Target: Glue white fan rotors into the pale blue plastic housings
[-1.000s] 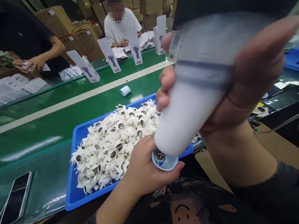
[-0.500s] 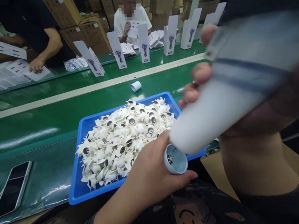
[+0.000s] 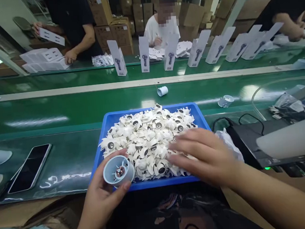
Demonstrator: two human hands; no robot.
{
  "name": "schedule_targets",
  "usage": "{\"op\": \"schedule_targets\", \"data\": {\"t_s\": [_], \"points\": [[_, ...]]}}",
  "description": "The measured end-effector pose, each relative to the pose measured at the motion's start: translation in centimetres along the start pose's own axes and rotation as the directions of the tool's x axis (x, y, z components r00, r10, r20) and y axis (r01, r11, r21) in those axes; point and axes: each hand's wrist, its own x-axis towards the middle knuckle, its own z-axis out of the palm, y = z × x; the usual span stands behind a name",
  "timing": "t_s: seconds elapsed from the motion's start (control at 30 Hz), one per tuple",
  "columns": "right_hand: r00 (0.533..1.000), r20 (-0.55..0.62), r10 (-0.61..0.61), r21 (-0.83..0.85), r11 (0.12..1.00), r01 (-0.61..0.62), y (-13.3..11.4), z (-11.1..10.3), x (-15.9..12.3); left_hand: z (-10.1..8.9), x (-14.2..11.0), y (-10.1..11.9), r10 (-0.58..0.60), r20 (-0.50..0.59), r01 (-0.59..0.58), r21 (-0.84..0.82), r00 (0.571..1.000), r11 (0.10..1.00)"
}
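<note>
My left hand (image 3: 102, 193) is wrapped round a light blue fan housing (image 3: 129, 173), a short cup with a small copper-coloured motor in its middle. The cup's open end is turned up toward me, over the near left edge of the tray. A blue tray (image 3: 153, 185) holds a heap of white fan blades (image 3: 144, 143) with dark round hubs. Above the right side of this heap is my right hand (image 3: 206, 156), slightly blurred, fingers stretched out and nothing seen in them. Whether its fingertips touch the blades I cannot tell.
A white rounded cylinder (image 3: 290, 139) lies over a dark device (image 3: 253, 141) at right. Left is a phone (image 3: 30, 168). On the green conveyor (image 3: 100, 103) sit loose blue housings (image 3: 162, 91); white boxes (image 3: 144, 54) stand beyond. Co-workers (image 3: 81, 28) are across the line.
My right hand has let go of the white cylinder, now at the right, and moved over the blades. My left hand with the housing has shifted left. The view has swung right.
</note>
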Motion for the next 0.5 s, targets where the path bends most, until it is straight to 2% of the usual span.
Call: {"op": "schedule_targets", "data": {"t_s": [0.07,0.1,0.23,0.4,0.5], "points": [[0.979,0.146,-0.142,-0.062,0.986,0.152,1.0,1.7,2.8,0.3,-0.7,0.1,0.003,-0.027,-0.005,-0.059,1.000,0.998],[0.960,0.219,-0.175,-0.090,0.976,0.199,1.6,2.2,4.0,0.3,-1.0,0.0,0.000,-0.041,-0.003,-0.074,0.999,0.997],[0.897,0.419,-0.143,-0.189,0.952,0.239,2.9,3.0,7.4,-0.7,-1.2,-0.7,-0.012,-0.077,0.004,-0.102,0.997,0.995],[0.886,0.460,-0.063,-0.152,0.977,0.149,2.4,3.4,8.4,-1.4,-0.3,-1.0,-0.046,-0.015,0.044,-0.111,0.999,0.993],[0.922,0.386,-0.020,-0.012,1.000,0.027,2.4,3.3,7.9,-1.3,0.3,-1.1,0.020,0.058,-0.017,-0.061,0.998,0.998]]}}
